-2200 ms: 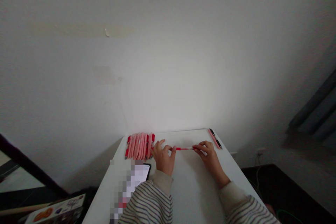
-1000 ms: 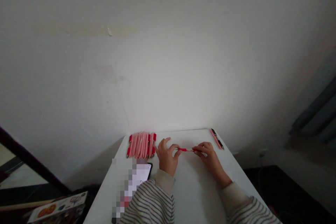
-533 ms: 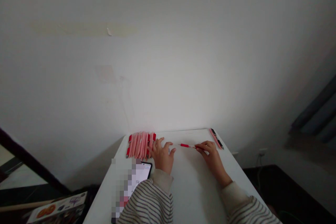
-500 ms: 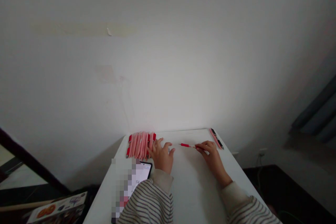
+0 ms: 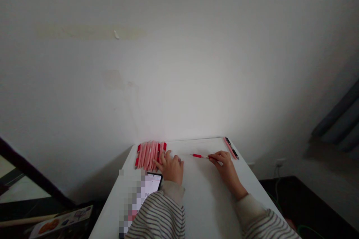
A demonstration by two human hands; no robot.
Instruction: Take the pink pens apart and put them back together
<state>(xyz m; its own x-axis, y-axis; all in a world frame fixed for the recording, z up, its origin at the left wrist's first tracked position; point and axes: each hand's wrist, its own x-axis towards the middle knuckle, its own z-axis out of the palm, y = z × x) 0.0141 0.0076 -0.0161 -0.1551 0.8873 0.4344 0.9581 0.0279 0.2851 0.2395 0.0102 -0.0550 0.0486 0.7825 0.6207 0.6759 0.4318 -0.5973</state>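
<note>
A red pen (image 5: 197, 155) with a thin tip pointing left is in my right hand (image 5: 224, 162), pinched between thumb and fingertips just above the table. My left hand (image 5: 172, 168) rests low on the table, its thumb and index finger closed around a small greyish thing too small to name. The other fingers of that hand are spread. Its outer fingers reach the right end of a row of pink and red pens (image 5: 148, 155), partly covering it. Whether they touch those pens I cannot tell.
The white table (image 5: 200, 209) stands against a wall. At its right edge lie a pink pen (image 5: 230, 147) and a black pen (image 5: 235, 153). A phone (image 5: 154, 181), partly blurred out, lies beside my left forearm. A printed box (image 5: 61, 224) is at lower left.
My left index finger and thumb have drawn together over the small greyish thing. My right hand stays in place, and the red pen has tilted very slightly.
</note>
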